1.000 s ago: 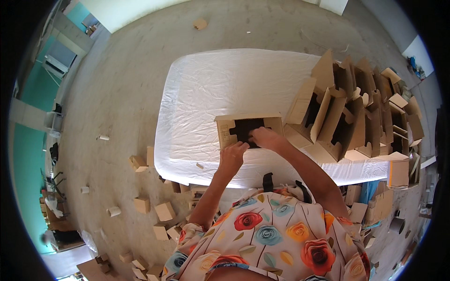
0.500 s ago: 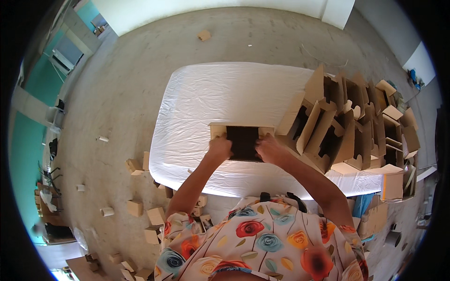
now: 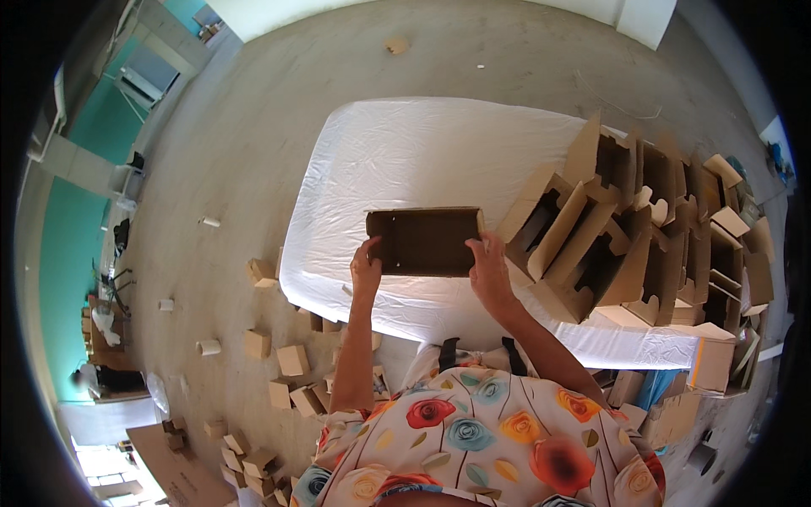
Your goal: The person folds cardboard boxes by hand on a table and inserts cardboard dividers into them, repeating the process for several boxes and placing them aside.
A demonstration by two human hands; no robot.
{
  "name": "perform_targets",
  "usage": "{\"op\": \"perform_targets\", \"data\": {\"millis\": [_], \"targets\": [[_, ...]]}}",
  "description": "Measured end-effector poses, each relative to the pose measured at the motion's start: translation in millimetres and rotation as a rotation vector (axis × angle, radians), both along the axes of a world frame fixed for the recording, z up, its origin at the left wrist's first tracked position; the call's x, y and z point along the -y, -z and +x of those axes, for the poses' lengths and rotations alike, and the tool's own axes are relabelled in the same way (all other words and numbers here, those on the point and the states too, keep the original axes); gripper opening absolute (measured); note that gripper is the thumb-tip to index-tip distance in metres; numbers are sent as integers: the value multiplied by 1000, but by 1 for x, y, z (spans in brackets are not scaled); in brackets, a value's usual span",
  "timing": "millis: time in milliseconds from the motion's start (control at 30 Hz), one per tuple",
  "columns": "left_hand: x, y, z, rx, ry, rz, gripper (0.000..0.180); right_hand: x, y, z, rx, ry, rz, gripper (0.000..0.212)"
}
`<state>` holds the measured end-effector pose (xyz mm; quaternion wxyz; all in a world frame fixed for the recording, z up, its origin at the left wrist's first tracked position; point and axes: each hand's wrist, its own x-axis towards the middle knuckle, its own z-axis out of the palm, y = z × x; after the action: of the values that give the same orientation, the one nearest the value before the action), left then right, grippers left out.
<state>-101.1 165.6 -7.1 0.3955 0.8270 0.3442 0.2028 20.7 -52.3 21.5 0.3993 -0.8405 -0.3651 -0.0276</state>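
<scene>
- Brown cardboard box point(image 3: 425, 242): raised above the white-covered table point(image 3: 405, 160), open side toward the camera (interior dark).
- Left hand point(image 3: 366, 272): gripping the box's lower left corner.
- Right hand point(image 3: 491, 269): gripping the lower right corner.
- Folded cartons point(image 3: 650, 228): stacked on the table's right part.
- Small boxes point(image 3: 291, 359): scattered on the floor, left.

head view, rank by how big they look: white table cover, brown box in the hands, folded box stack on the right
1. white table cover
2. folded box stack
3. brown box, held at both ends by the left hand and right hand
</scene>
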Motion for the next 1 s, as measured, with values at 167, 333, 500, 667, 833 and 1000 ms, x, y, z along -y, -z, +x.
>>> {"op": "perform_targets", "data": {"millis": [167, 333, 500, 667, 833, 1000], "targets": [[-35, 31, -18, 170, -34, -361, 52, -12, 8, 3, -302, 103, 14, 49], [-85, 3, -33, 372, 37, -563, 52, -38, 0, 8, -444, 102, 103, 53], [-170, 12, -49, 303, 53, -519, 53, -106, 5, 1, -511, 105, 239, 55], [-214, 13, -52, 218, 87, -510, 53, -139, 39, 3, -712, 106, 394, 53], [-228, 6, -43, -113, 273, 159, 68, -164, 12, -9, -325, 145, -303, 66], [-224, -15, -33, -496, 350, 478, 106, -167, -11, 1, -41, 18, -751, 97]]}}
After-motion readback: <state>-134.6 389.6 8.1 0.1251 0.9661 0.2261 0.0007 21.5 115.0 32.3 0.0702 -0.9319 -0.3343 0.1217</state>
